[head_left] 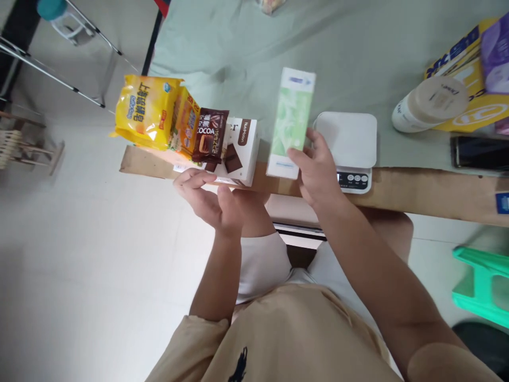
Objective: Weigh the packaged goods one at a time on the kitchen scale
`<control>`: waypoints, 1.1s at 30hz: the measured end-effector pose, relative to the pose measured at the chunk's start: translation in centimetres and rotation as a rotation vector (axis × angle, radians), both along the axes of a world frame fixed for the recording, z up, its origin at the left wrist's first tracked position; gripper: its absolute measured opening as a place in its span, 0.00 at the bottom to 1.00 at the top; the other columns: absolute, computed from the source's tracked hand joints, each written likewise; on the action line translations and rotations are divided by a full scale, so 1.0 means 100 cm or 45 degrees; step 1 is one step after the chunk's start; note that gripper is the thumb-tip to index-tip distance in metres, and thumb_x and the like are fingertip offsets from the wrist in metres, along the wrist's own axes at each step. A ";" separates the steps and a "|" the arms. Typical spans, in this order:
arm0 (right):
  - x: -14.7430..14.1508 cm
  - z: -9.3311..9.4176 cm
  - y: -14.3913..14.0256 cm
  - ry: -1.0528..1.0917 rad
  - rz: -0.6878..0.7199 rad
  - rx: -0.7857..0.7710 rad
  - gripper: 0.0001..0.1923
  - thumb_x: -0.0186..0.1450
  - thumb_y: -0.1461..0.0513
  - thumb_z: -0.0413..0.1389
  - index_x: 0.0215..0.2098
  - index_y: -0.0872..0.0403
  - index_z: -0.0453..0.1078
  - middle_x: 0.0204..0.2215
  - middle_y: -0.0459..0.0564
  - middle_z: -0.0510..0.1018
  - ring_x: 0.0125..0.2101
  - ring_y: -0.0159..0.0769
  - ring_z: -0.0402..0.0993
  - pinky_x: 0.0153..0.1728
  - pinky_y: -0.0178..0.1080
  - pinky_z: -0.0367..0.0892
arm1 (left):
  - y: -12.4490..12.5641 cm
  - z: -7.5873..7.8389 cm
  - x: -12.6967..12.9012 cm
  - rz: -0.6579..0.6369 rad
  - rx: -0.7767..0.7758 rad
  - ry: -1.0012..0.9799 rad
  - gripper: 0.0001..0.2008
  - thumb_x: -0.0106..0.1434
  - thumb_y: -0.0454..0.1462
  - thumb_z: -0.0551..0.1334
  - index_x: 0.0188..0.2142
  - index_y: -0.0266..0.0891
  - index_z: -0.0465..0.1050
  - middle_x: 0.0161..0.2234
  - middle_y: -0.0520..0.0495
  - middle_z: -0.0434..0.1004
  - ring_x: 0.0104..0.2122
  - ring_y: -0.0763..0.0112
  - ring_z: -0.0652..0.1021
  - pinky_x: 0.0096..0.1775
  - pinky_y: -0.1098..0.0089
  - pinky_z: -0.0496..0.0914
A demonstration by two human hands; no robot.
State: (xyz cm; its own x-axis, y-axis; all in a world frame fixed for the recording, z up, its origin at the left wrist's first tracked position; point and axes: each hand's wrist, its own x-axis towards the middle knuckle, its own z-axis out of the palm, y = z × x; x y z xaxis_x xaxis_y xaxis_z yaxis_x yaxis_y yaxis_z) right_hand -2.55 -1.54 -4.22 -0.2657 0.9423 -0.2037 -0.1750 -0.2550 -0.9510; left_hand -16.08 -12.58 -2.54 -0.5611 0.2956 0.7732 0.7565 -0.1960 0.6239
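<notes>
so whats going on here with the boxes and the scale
A seated person grips a tall green and white box in the right hand, beside a small white scale at the table edge. The left hand is open and empty, just below a white chocolate box, a cocoa packet and a yellow snack bag.

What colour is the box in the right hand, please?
Pale green and white box, head view.

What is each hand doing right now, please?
Left hand: open, palm up, holding nothing, near the white chocolate box.
Right hand: closed on the green and white carton, beside the scale.
</notes>
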 end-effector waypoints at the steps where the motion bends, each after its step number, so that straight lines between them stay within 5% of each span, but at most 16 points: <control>1: 0.004 -0.002 -0.003 -0.039 -0.032 -0.020 0.36 0.58 0.54 0.65 0.62 0.45 0.60 0.45 0.48 0.80 0.45 0.42 0.81 0.47 0.50 0.80 | 0.001 0.000 0.001 -0.010 0.012 -0.012 0.12 0.69 0.49 0.57 0.39 0.43 0.67 0.37 0.49 0.61 0.41 0.65 0.70 0.48 0.58 0.68; 9: -0.011 0.002 -0.023 -0.468 0.094 -0.145 0.34 0.61 0.56 0.62 0.63 0.46 0.60 0.42 0.50 0.80 0.44 0.46 0.79 0.57 0.61 0.73 | -0.007 0.002 0.010 -0.054 -0.072 -0.092 0.16 0.68 0.54 0.57 0.40 0.46 0.66 0.38 0.46 0.62 0.42 0.58 0.71 0.51 0.51 0.70; 14: -0.009 0.023 -0.021 -0.689 0.308 -0.095 0.14 0.65 0.56 0.55 0.49 0.48 0.70 0.46 0.53 0.80 0.48 0.51 0.77 0.60 0.66 0.68 | -0.013 0.002 0.007 -0.190 -0.087 -0.021 0.11 0.69 0.48 0.58 0.41 0.44 0.70 0.39 0.46 0.66 0.42 0.61 0.73 0.47 0.55 0.70; 17: 0.000 0.039 -0.027 -0.662 0.437 -0.103 0.12 0.67 0.54 0.53 0.45 0.48 0.72 0.48 0.52 0.81 0.53 0.52 0.76 0.63 0.67 0.66 | -0.011 0.004 0.010 -0.271 -0.060 -0.029 0.09 0.69 0.45 0.59 0.42 0.43 0.71 0.39 0.47 0.65 0.42 0.63 0.72 0.46 0.58 0.68; 22: 0.054 0.054 -0.048 -0.296 0.328 -0.211 0.22 0.64 0.52 0.61 0.55 0.46 0.73 0.64 0.49 0.75 0.64 0.47 0.71 0.71 0.56 0.63 | -0.005 0.008 0.035 -0.471 -0.150 -0.068 0.11 0.70 0.46 0.58 0.44 0.43 0.71 0.40 0.47 0.67 0.43 0.62 0.72 0.47 0.58 0.69; 26: 0.147 0.049 -0.057 -0.088 -0.027 -0.056 0.15 0.63 0.54 0.61 0.48 0.46 0.77 0.52 0.48 0.82 0.48 0.37 0.81 0.59 0.48 0.73 | 0.008 0.006 0.082 -0.730 -0.294 -0.052 0.15 0.72 0.48 0.55 0.49 0.43 0.71 0.45 0.44 0.73 0.49 0.60 0.75 0.52 0.57 0.71; 30: 0.261 0.041 -0.042 -0.298 -0.835 0.058 0.09 0.56 0.62 0.59 0.36 0.51 0.77 0.37 0.48 0.80 0.33 0.32 0.78 0.42 0.43 0.74 | 0.039 -0.010 0.160 -1.125 -0.487 -0.103 0.23 0.74 0.53 0.51 0.58 0.43 0.66 0.56 0.37 0.75 0.58 0.57 0.75 0.60 0.53 0.72; 33: 0.339 0.040 -0.024 -0.527 -1.329 0.082 0.10 0.52 0.68 0.52 0.30 0.50 0.72 0.31 0.47 0.76 0.31 0.33 0.76 0.40 0.45 0.71 | 0.071 -0.029 0.236 -1.419 -0.621 -0.209 0.28 0.73 0.57 0.48 0.62 0.42 0.64 0.61 0.34 0.73 0.63 0.55 0.74 0.65 0.52 0.69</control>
State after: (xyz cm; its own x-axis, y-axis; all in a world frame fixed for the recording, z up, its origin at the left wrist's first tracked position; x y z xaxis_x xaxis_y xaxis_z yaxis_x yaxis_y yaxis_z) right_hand 31.35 -3.99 -0.26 0.7365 0.6754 -0.0365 0.0579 -0.1167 -0.9915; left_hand 7.52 -5.49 -5.41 0.1033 0.9144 0.3914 0.2304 -0.4048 0.8849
